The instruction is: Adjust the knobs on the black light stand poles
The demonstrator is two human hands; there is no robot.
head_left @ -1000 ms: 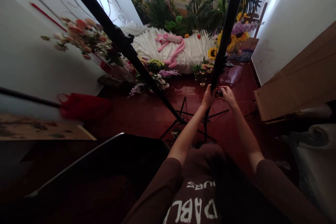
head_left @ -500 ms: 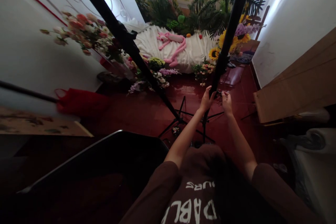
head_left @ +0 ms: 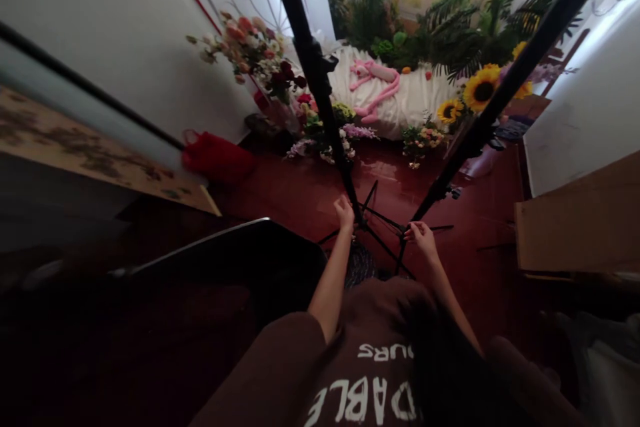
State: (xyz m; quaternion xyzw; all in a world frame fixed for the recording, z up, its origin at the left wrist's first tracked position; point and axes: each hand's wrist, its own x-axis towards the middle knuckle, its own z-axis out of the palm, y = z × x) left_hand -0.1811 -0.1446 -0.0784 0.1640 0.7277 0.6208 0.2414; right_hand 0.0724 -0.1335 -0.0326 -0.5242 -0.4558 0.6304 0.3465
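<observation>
Left hand (head_left: 344, 212) moved off right stand (head_left: 504, 93) | right hand (head_left: 424, 239) lower | axis — up-rightward | grips — can't tell

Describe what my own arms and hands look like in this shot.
The left hand and right hand are bare, with no gloves visible. Dark brown sleeves leave the forearms uncovered. The matching shirt has white lettering across its front. Any rings would be too small to make out.

Glossy red floor (head_left: 295, 193); on it, two black stands (head_left: 319, 77)
</observation>
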